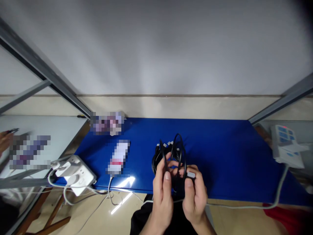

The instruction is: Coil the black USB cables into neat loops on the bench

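A black cable (184, 151) with a silver-ended plug (191, 175) loops up between my two hands. My left hand (162, 186) is closed on one side of the loops, thumb pressed against the cable. With thumb and fingers, my right hand (195, 192) pinches the cable right by the plug. Just behind my hands, a coiled bundle of black cables (154, 161) lies on the blue table (227, 153). Several light-coloured plug ends (168, 143) stick up from that bundle. My fingers hide part of the loops.
A phone (119, 156) with a white charging cord lies left of my hands. A white power strip (79, 173) with plugs sits at the table's left edge, another (286, 145) at the right. A cord (234, 207) runs along the front edge. At far left a person's hand (5, 140) shows.
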A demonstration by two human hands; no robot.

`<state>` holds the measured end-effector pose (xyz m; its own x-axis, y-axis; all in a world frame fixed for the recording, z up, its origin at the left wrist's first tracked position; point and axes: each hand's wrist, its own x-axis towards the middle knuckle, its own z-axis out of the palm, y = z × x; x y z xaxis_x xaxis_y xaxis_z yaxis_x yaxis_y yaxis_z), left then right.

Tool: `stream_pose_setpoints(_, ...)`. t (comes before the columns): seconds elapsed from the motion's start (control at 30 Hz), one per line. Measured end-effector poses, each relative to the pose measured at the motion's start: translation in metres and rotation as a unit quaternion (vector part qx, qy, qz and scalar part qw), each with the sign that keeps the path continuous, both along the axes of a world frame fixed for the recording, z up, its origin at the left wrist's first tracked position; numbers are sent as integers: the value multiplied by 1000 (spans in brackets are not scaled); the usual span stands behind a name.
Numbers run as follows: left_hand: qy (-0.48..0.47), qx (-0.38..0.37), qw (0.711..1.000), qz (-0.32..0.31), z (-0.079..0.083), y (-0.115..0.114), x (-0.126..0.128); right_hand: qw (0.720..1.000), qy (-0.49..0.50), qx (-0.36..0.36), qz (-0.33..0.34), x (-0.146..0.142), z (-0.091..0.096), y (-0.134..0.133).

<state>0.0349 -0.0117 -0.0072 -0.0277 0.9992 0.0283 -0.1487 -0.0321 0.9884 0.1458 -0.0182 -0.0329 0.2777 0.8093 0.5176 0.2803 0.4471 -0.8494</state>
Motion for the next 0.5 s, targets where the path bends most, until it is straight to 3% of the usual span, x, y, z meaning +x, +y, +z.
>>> stream_pose_setpoints(0.27, -31, -18, 999, -9, 9, 11, 1, 997, -65, 31, 40, 7, 2, 5)
stream_pose_setpoints(0.4, -48, -6, 998, 38, 8, 14, -3, 1000, -13, 7, 5, 4, -3, 4)
stream_pose_setpoints(0.5, -71, 14, 997, -9, 9, 15, -6, 998, 37, -33, -32, 0, -8, 2)
